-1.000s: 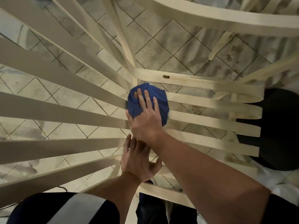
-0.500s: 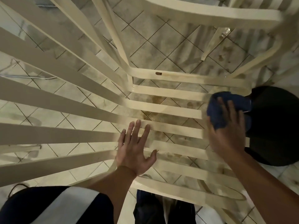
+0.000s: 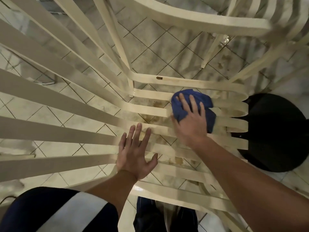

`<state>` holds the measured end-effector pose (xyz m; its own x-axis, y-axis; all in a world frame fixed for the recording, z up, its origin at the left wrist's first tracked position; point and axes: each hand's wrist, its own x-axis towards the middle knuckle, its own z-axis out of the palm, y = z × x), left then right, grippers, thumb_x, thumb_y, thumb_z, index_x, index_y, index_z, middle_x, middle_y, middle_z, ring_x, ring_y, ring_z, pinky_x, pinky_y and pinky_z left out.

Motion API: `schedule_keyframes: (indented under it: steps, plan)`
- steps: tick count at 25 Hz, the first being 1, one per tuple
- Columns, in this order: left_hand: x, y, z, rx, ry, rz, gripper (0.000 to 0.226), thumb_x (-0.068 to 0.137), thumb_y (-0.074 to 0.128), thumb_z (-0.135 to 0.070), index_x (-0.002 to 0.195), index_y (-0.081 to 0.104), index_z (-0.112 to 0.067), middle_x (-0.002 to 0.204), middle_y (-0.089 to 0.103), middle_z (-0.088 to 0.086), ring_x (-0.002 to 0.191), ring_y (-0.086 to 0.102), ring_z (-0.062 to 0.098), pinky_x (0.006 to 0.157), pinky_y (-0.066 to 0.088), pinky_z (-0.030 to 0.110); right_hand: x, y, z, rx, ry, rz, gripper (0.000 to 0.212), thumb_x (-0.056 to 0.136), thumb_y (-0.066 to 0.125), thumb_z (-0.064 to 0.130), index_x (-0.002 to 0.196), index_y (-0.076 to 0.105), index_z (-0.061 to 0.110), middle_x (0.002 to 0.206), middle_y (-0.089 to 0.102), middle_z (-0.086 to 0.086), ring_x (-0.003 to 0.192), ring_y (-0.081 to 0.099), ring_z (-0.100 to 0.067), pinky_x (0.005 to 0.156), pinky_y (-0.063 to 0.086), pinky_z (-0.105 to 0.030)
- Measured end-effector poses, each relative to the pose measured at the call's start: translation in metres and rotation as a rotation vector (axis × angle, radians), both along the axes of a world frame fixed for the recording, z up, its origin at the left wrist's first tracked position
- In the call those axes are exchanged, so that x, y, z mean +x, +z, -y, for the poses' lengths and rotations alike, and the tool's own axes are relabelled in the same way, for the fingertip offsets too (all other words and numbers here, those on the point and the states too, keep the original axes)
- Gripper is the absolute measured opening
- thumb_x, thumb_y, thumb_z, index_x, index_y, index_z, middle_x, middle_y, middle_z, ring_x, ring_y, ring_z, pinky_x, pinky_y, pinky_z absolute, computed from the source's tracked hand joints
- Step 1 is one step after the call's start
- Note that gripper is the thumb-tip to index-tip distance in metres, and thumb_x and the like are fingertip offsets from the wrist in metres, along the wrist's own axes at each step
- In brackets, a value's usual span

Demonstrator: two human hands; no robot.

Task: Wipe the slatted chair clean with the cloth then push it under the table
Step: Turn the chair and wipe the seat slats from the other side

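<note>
Sweeps the cloth back leftward from the seat's right edge by the black round object, pressing it onto middle slats of the slatted chair under the right hand, fingers spread flat over it. Keeps the left hand splayed flat on nearer slats, bracing. Leaves brownish smears near the right ends, so likely needs more passes before any push under the table, nowhere in view

Likely a plain tiled dining or patio area: stained diagonal floor tiles show beneath the slatted chair, a second matching chair just beyond it, a black round object at its right.
</note>
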<state>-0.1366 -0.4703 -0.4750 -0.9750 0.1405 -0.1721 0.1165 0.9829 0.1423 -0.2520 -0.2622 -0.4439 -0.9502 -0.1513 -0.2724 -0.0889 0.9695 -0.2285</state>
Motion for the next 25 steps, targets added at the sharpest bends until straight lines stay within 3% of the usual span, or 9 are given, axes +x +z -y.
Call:
schedule_keyframes:
  steps: [2,6,10,15,19,22,25]
  plan:
    - [0.001,0.001,-0.001,-0.003,-0.001,0.016,0.091,0.085,0.048,-0.065,0.163,0.023,-0.026,0.172,0.006,0.008,0.159,0.003,0.028,0.123,0.017,0.057,-0.015,0.000,0.026,-0.048,0.046,0.039,0.068,0.101,0.011,0.057,0.163,0.005,0.031,0.171,0.005,0.012,0.157,-0.004,-0.018,0.126,-0.004,-0.047]
    - [0.000,0.001,-0.001,-0.001,-0.010,0.048,0.093,0.084,0.049,-0.066,0.163,0.022,-0.025,0.171,0.010,0.011,0.159,0.001,0.028,0.124,0.014,0.055,-0.044,-0.003,0.091,-0.083,0.206,0.156,0.064,0.106,0.014,0.056,0.163,-0.003,0.031,0.170,-0.007,0.015,0.156,-0.015,-0.013,0.125,-0.009,-0.044]
    - [-0.003,-0.002,0.002,-0.014,-0.005,0.079,0.091,0.084,0.049,-0.068,0.160,0.028,-0.023,0.167,0.025,0.015,0.158,0.006,0.030,0.123,0.017,0.056,-0.053,-0.003,0.137,-0.218,0.166,0.217,0.059,0.108,0.016,0.047,0.163,-0.001,0.032,0.171,-0.006,0.012,0.155,-0.016,-0.011,0.125,-0.013,-0.041]
    - [0.000,0.000,0.003,0.065,-0.016,-0.004,0.094,0.081,0.057,-0.062,0.161,0.030,-0.021,0.168,0.022,0.014,0.157,0.013,0.032,0.122,0.022,0.057,-0.051,-0.007,0.115,-0.179,0.172,0.166,0.061,0.108,0.020,0.052,0.163,0.001,0.033,0.169,0.002,0.019,0.155,-0.010,-0.005,0.126,-0.008,-0.036]
    - [0.000,0.003,0.002,0.057,-0.013,0.006,0.093,0.082,0.056,-0.062,0.162,0.029,-0.023,0.171,0.015,0.011,0.158,0.010,0.030,0.122,0.021,0.057,-0.040,-0.012,0.083,-0.132,0.151,0.121,0.068,0.101,0.013,0.061,0.163,0.006,0.035,0.169,0.003,0.021,0.154,-0.010,-0.002,0.126,-0.005,-0.037]
    - [0.001,0.003,0.003,0.060,-0.010,0.019,0.095,0.082,0.056,-0.063,0.163,0.025,-0.024,0.171,0.012,0.010,0.158,0.009,0.030,0.121,0.022,0.058,-0.031,-0.004,0.038,-0.199,0.041,0.128,0.068,0.099,0.016,0.068,0.161,0.006,0.043,0.170,0.006,0.015,0.155,-0.003,-0.005,0.127,-0.001,-0.037]
    - [0.000,0.002,0.003,0.054,-0.020,0.033,0.096,0.084,0.055,-0.063,0.164,0.021,-0.023,0.171,0.010,0.012,0.158,0.009,0.032,0.121,0.022,0.059,-0.018,0.010,-0.022,-0.219,-0.137,0.193,0.062,0.103,0.031,0.062,0.159,0.005,0.051,0.170,0.006,0.013,0.156,0.004,-0.016,0.126,0.005,-0.043]
